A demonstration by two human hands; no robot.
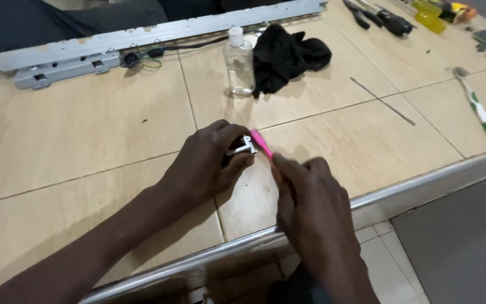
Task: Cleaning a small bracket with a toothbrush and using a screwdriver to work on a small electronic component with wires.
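Near the table's (85, 141) 6 o'clock edge: left hand (206, 163) clamped on small white-and-black plastic part (243, 149), right hand (310, 202) pinched around pink flat tool (261, 143) at its 3 o'clock side. Mid-prying or scraping, probably; next calls for steady grip, gentle pressure.

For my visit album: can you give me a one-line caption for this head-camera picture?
Left hand grips a small metal part while the right hand works it with a pink tool on a wooden bench.
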